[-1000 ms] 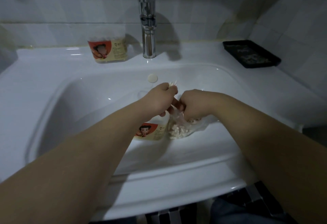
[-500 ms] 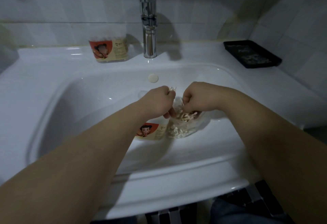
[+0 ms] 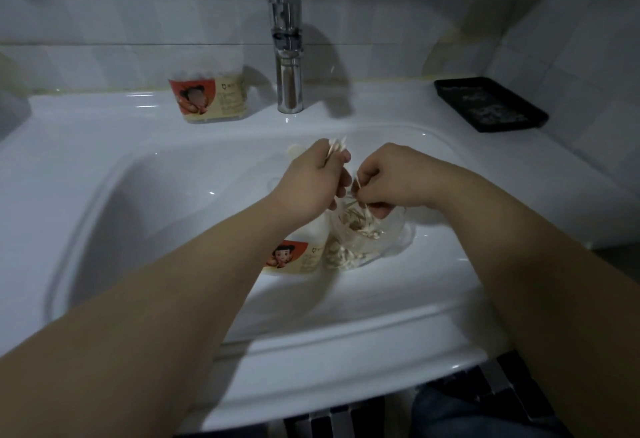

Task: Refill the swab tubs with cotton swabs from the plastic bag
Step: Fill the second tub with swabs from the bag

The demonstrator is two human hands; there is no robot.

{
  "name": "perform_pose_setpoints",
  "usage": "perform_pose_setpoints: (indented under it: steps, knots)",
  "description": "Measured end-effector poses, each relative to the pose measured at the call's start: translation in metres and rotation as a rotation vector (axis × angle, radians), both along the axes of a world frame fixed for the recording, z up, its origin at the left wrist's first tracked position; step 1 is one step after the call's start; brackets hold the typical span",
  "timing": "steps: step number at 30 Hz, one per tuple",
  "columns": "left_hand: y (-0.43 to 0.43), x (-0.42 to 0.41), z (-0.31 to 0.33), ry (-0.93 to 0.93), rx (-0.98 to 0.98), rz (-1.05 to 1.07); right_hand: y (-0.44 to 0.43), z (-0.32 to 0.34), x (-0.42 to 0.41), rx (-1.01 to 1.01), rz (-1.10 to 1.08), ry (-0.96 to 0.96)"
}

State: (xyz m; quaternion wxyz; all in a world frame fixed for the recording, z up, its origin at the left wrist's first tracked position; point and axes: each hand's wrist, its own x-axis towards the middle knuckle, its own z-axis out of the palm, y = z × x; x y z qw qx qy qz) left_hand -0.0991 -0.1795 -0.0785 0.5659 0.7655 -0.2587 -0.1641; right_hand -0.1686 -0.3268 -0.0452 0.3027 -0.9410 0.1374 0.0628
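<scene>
Cotton swabs [image 3: 337, 144] bunched in curled left hand [image 3: 311, 178]; right hand [image 3: 391, 178] pinches more above plastic bag [image 3: 367, 233].

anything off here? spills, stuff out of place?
No spill or damage shows. Odd only: the near tub and the plastic bag sit down in the sink basin, in front of the faucet, while the other tub stands on the ledge. Left hand and right hand each hold cotton swabs.

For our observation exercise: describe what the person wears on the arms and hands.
Nothing is worn: the left hand and right hand are gloveless, with no ring, watch or bracelet showing, and both forearms are bare, no sleeve in view.
</scene>
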Motion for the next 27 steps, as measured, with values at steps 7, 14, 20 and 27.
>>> perform_pose_setpoints:
  steps: [7, 14, 20, 27]
  knots:
    - [0.0022, -0.0037, -0.002, 0.103, 0.182, -0.022, -0.0015, -0.0005, 0.0013, -0.004, -0.063, -0.017]
    - [0.0019, -0.0029, -0.0019, 0.081, 0.208, 0.017, -0.0032, 0.0024, -0.0001, -0.05, -0.072, -0.027]
    - [-0.0003, -0.0003, -0.0052, 0.123, 0.132, -0.017, -0.0025, 0.0015, 0.0025, 0.031, -0.066, -0.079]
    - [-0.0002, 0.0022, -0.0092, 0.131, 0.069, -0.104, -0.0022, -0.0027, 0.0065, 0.19, -0.08, -0.147]
